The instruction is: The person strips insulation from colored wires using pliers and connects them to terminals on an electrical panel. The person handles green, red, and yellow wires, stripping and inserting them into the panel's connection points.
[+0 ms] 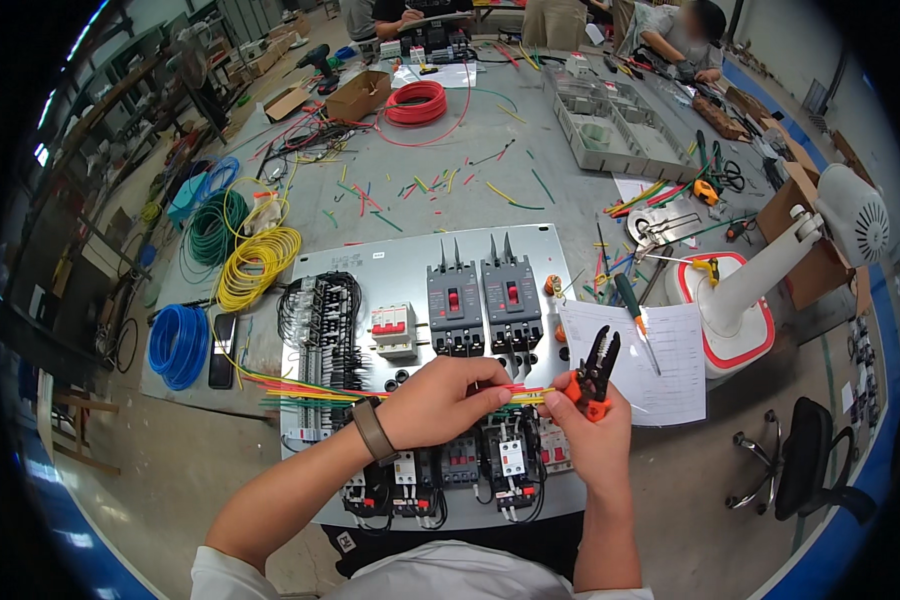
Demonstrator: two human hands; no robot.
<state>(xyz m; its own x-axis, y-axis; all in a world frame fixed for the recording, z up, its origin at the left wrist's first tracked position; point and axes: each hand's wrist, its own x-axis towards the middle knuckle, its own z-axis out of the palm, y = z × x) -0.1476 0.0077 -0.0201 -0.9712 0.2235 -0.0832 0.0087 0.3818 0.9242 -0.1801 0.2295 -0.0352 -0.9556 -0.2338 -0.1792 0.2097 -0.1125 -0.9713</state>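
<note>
My left hand, with a brown band on its wrist, is closed around a bundle of red, yellow and green wires. The bundle runs crosswise over a metal mounting panel. My right hand grips black wire strippers with orange handles, jaws pointing away from me. Its thumb and finger are also at the right ends of the wires. Beyond my hands, two dark circuit breakers and a smaller white breaker sit on the panel. Contactors line its near edge, partly behind my hands.
At left lie yellow, green and blue wire coils and a phone. A screwdriver rests on paper beside a white fan. Farther off are a red coil, wire scraps and a grey tray. People work across the table.
</note>
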